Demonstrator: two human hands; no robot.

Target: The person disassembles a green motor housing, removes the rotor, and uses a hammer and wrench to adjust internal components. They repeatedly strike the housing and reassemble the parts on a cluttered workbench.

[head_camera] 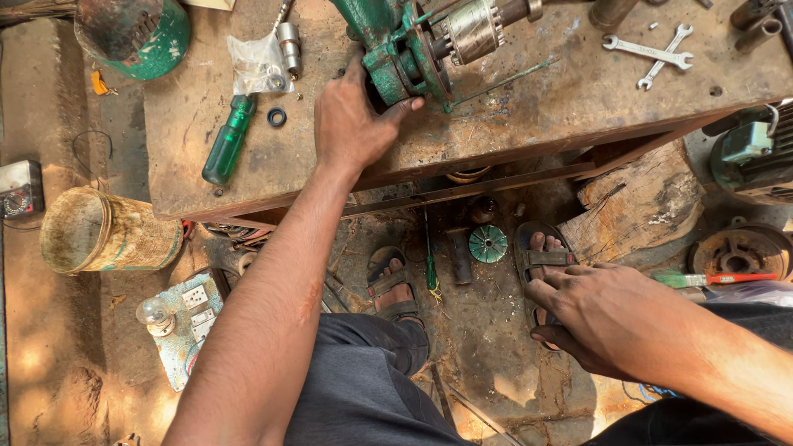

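Two hands: both are showing, well apart, one up on the bench [512,107] and one hanging lower, over the ground.
Left hand [351,124]: it is gripping the green pump [401,62], fingers curling over the flange's left side and the thumb [405,107] pressing up under its lower edge.
Pump: it is lying on the bench, touching the fingertips, its metal shaft end running up and right, away from them.
Right hand [607,318]: it is hovering with fingers spread loosely and holding nothing, just above a sandalled foot [541,256].
Screwdriver [227,140]: green-handled, it is lying on the bench, well left of the left fingers.
Black ring [277,117]: it is sitting between the screwdriver and the left hand, near a clear plastic bag [256,62].
Spanners [661,54]: two are lying crossed, far right of the pump.
Green disc [487,244]: it is resting on the ground, just left of the right fingertips' foot.
Can [103,231]: it is lying on its side, far left.
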